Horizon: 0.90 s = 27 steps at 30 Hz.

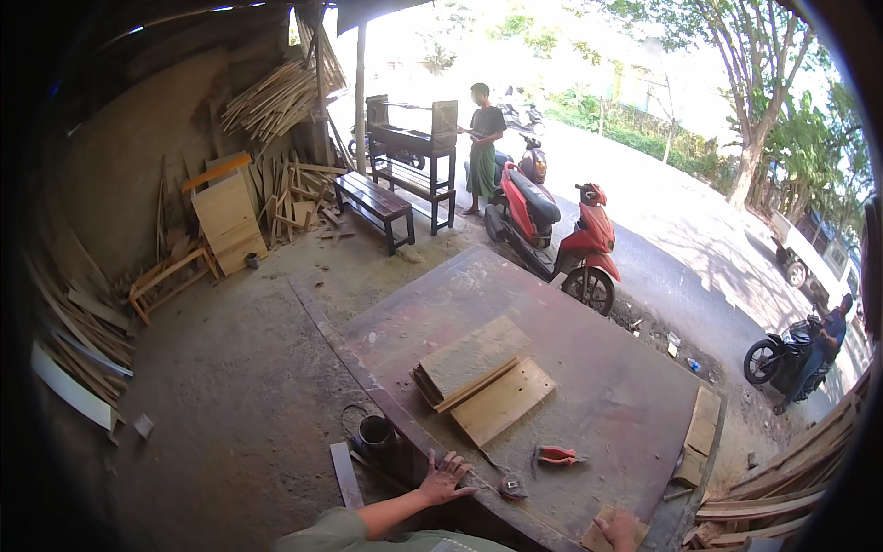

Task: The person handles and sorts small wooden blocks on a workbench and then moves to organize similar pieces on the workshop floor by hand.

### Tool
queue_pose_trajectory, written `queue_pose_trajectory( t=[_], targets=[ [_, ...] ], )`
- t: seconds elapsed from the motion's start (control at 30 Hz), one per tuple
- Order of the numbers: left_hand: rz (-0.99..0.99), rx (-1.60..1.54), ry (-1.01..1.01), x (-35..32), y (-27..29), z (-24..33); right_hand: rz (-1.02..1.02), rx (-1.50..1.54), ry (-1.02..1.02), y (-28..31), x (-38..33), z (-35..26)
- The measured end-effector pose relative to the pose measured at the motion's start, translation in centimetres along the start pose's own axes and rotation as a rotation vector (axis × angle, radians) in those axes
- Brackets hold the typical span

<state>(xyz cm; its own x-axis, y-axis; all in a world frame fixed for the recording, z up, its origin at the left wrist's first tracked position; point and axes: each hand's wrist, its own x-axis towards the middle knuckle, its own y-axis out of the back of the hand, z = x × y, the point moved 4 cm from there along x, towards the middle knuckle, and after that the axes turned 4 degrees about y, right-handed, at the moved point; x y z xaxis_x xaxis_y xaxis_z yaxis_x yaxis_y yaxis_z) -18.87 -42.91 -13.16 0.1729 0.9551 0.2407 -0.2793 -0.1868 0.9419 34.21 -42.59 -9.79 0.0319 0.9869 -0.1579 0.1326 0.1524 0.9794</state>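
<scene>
My left hand (445, 478) lies open, fingers spread, on the near left edge of a dusty worktable (589, 368). At the bottom of the view my right hand (622, 530) is closed on a small wooden board (598, 526) resting on the tabletop; part of that hand is cut off. Between my hands lie a tape measure (512, 486) and red-handled pliers (558, 455). Farther in are a flat wooden board with holes (504, 401) and, partly overlapping it, a stack of dusty boards (471, 361).
More wood pieces (704, 420) lie along the table's right edge. Beside its left edge stands a dark can (375, 431). Scrap wood leans at the left wall. Beyond the table are dark benches (375, 204), a red scooter (593, 239) and a standing person (486, 138). Another person (828, 336) sits by a motorcycle.
</scene>
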Motion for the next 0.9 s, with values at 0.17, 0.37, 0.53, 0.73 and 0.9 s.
queue_pose_trajectory(
  t=[0.17,0.37,0.53,0.73,0.9],
  targets=[
    [0.056,-0.059,-0.007,-0.2,-0.3,-0.5,-0.283,0.044,0.032,4.4,2.6,2.5],
    [-0.043,-0.277,-0.048,2.1,-1.8,-1.2,-0.264,0.01,0.259,1.4,2.6,9.8],
    [-0.071,-0.132,0.04,1.7,0.5,-1.5,-0.385,0.004,0.093,4.8,4.3,4.5],
    [-0.097,-0.172,-0.021,1.9,0.6,0.3,-0.367,0.191,-0.01,8.3,-0.1,5.9],
    [-0.087,-0.146,-0.004,1.5,0.8,0.1,-0.475,0.218,0.017,10.3,0.5,4.8]
  ],
)
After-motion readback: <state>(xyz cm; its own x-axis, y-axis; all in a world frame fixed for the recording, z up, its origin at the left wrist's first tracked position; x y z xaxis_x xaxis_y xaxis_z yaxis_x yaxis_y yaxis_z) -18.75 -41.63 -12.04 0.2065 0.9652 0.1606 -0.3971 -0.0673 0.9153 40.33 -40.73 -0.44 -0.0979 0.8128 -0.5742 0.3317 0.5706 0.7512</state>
